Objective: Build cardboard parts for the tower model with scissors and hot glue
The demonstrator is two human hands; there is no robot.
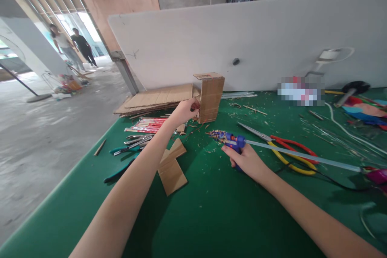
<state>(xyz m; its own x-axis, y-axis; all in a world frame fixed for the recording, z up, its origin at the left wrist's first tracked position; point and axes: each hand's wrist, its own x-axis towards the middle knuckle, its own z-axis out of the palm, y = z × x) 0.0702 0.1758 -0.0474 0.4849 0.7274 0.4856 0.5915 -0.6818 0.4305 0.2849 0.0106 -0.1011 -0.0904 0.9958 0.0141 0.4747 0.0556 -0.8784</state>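
Observation:
My left hand (pixel 188 111) reaches to the left side of a folded cardboard piece (pixel 211 98) standing upright near the back of the table. Its fingers are curled in a pinch against the cardboard edge; what lies between the fingertips is hidden. My right hand (pixel 248 161) is wrapped around a blue hot glue gun (pixel 235 142), its nozzle pointing left and crusted with wood shavings. A long clear glue stick (pixel 296 156) sticks out of the gun's back. Cut cardboard pieces (pixel 173 175) lie flat between my forearms.
Scissors with red and yellow handles (pixel 290 149) lie beyond my right hand. Left of my left forearm are green-handled pliers (pixel 121 171) and red-wrapped sticks (pixel 148 124). Stacked cardboard sheets (pixel 157 98) rest at the back, before a white panel (pixel 187 44). Two people stand far left.

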